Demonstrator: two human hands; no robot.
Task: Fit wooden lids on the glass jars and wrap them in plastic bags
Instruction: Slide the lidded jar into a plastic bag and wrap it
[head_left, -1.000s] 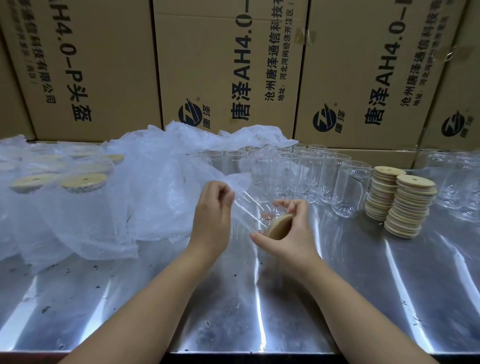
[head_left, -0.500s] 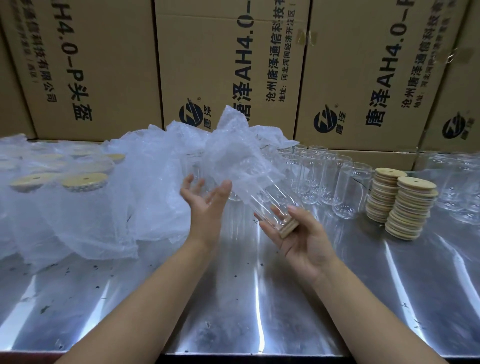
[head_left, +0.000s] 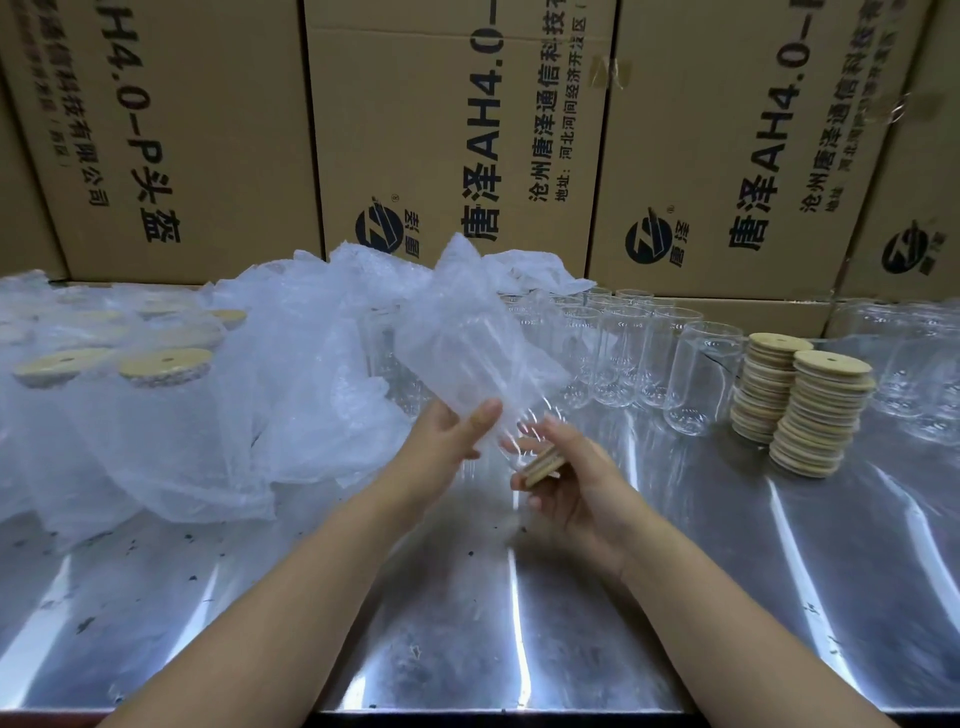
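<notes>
Bagging | left of the lid stacks (head_left: 810, 410), our right hand (head_left: 576, 483) gripped the tilted jar (head_left: 524, 434) by its lid (head_left: 543, 464) | our left hand (head_left: 447, 441) pinched the bag (head_left: 467, 322) to sleeve it

printed cardboard boxes (head_left: 457, 140) stand stacked behind a shiny metal table (head_left: 467, 623) streaked with light.

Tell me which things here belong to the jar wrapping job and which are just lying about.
In the job: bagged jar held by left hand and right hand, its wooden lid, lid stacks, empty jars, plastic bag pile, wrapped jars.
Lying about: cardboard boxes behind the table.
</notes>
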